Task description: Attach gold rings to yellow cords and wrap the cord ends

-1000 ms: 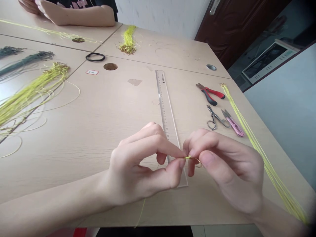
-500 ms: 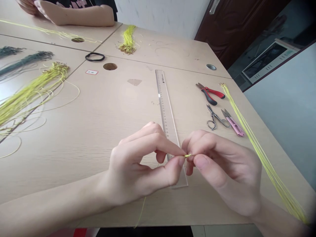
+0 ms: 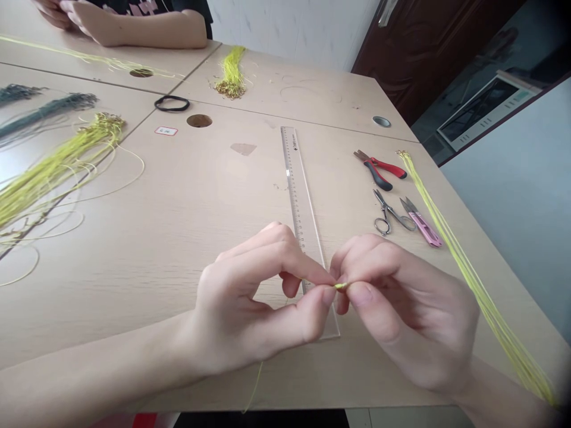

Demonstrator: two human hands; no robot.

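Observation:
Between the fingertips of both hands is a short bit of yellow cord (image 3: pixel 341 286). My left hand (image 3: pixel 263 291) pinches its left end between thumb and index finger. On the other end, the thumb and index finger of my right hand (image 3: pixel 397 303) are closed in a pinch. A thin yellow strand hangs below my left wrist toward the table's front edge. Under the hands lies a clear ruler (image 3: pixel 307 220), its near end partly covered by them. What the cord's end looks like inside the fingertips is hidden.
To the right lie red-and-black pliers (image 3: pixel 379 169), silver scissors (image 3: pixel 390 213), pink thread snips (image 3: pixel 422 222) and a bundle of yellow cords (image 3: pixel 464 255). More yellow cords (image 3: pixel 57 163) spread at left, beside dark green bundles (image 3: pixel 49 113). Another person's forearm (image 3: pixel 151 30) rests across the table.
My right thumb and index finger have closed onto the cord's right end, where the thumb stood slightly apart before. The left hand has hardly moved.

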